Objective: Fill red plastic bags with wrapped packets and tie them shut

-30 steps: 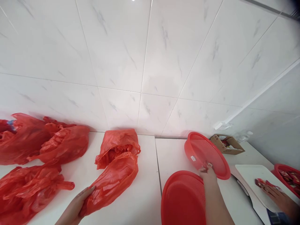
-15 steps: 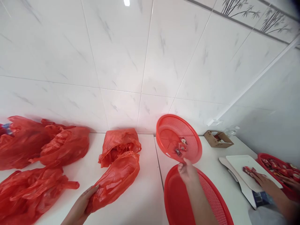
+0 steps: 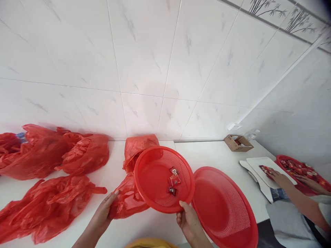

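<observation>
My right hand [image 3: 186, 220] grips the near rim of a round red plastic basket [image 3: 152, 179], thumb over the edge. Several small red wrapped packets [image 3: 174, 179] lie against the basket's right inner side. On the left, my left hand [image 3: 104, 208] is closed on the edge of a thin red plastic bag [image 3: 124, 203]. The basket hangs over that bag and hides part of it. A larger red basket [image 3: 222, 203] rests to the right of my right hand, with nothing seen inside it.
Full red bags [image 3: 85, 155] stand along the wall at left, with a crumpled red bag [image 3: 57, 203] before them. At right, a co-worker's hand [image 3: 278, 177] holds packets on a white scale [image 3: 263, 168], beside a red basket of packets [image 3: 281, 158]. A cardboard box [image 3: 238, 143] sits behind.
My right hand has brought the small basket with its packets leftward, from above the larger basket to over the red bag. My left hand still holds the bag.
</observation>
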### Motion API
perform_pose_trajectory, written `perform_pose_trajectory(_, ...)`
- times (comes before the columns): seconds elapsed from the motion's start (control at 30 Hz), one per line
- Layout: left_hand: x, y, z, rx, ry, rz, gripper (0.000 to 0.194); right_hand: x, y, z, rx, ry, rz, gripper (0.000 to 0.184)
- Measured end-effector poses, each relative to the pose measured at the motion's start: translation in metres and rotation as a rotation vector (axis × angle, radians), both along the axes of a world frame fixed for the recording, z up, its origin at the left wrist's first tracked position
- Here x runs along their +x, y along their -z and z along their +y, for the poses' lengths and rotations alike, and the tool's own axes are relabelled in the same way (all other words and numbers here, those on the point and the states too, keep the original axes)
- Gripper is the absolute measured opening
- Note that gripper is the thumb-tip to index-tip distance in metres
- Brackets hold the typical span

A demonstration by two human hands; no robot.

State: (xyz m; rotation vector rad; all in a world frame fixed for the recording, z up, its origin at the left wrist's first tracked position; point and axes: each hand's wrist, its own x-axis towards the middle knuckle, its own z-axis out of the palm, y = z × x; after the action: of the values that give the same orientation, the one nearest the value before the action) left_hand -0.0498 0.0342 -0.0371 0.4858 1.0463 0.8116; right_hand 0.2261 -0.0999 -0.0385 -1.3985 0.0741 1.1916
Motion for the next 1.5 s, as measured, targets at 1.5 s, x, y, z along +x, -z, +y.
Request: perform_pose_trajectory(1.5, 0.019, 0.009, 0.003, -0.027, 0.116, -0.066, 0.03, 0.125, 0.069, -0.091, -0.024, 0.111, -0.022, 0.044)
